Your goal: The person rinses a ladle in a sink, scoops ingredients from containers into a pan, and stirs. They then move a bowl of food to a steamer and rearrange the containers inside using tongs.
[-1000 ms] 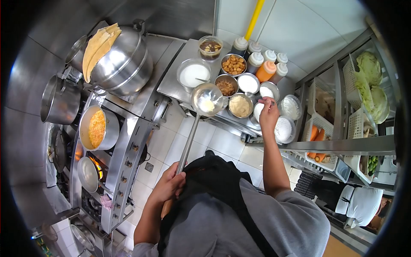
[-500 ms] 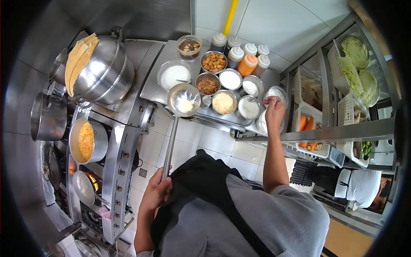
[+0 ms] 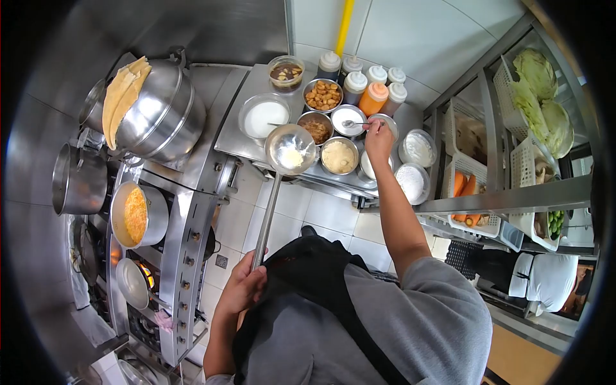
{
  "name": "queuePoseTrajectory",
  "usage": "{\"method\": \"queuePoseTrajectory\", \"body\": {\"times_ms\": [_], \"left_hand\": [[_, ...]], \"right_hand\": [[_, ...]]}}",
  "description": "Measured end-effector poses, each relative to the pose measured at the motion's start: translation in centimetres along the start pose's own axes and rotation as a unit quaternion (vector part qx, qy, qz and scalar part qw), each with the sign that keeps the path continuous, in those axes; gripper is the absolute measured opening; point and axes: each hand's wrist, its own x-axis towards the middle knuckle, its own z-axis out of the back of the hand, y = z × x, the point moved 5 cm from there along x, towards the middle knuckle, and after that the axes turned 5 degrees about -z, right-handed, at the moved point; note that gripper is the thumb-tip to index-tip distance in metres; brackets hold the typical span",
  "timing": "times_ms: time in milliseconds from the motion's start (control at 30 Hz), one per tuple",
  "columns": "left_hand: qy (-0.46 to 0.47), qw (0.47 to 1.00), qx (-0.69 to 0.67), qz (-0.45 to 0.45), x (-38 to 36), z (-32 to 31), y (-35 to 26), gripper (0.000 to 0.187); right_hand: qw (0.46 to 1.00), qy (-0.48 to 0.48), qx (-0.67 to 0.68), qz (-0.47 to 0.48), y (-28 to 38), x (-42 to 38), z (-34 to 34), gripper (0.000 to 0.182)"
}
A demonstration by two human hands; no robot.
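Note:
My left hand (image 3: 242, 287) grips the long handle of a steel ladle (image 3: 290, 149), whose bowl holds a pale lump and hangs at the front edge of the seasoning table (image 3: 239, 138). My right hand (image 3: 378, 138) holds a small spoon (image 3: 351, 123) over a bowl of white powder (image 3: 347, 120). Around it stand metal bowls: one of beige powder (image 3: 338, 156), one of brown bits (image 3: 316, 128), one of fried nuts (image 3: 323, 95) and a larger bowl of white stuff (image 3: 263, 118).
Squeeze bottles (image 3: 362, 82) line the table's back. At left is a stove with a pan of yellow food (image 3: 136, 215), a lit burner (image 3: 142, 274) and a big steel steamer (image 3: 157, 115). Racks at right hold cabbages (image 3: 542, 102) and carrots (image 3: 465, 189). Another person (image 3: 545, 282) stands at lower right.
My right hand has come left from the covered tubs at the right to the white powder bowl, now with a spoon in it. The ladle stays held over the table's front edge.

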Motion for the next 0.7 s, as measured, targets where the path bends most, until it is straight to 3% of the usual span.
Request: {"method": "queuePoseTrajectory", "body": {"times_ms": [433,500,700], "left_hand": [[-0.033,0.999,-0.002,-0.001,-1.1,0.0,-0.8,0.036],[-0.033,0.999,-0.006,0.001,-1.0,0.0,-0.9,0.037],[-0.01,1.0,-0.019,0.0,-0.2,-0.4,-0.7,0.04]], "right_hand": [[0.997,0.001,0.071,-0.017,-0.5,-0.3,1.4,0.029],[0.963,0.061,0.202,-0.165,0.0,-1.2,1.9,0.028],[0.928,0.182,0.279,-0.171,5.1,-5.3,1.4,0.029]]}}
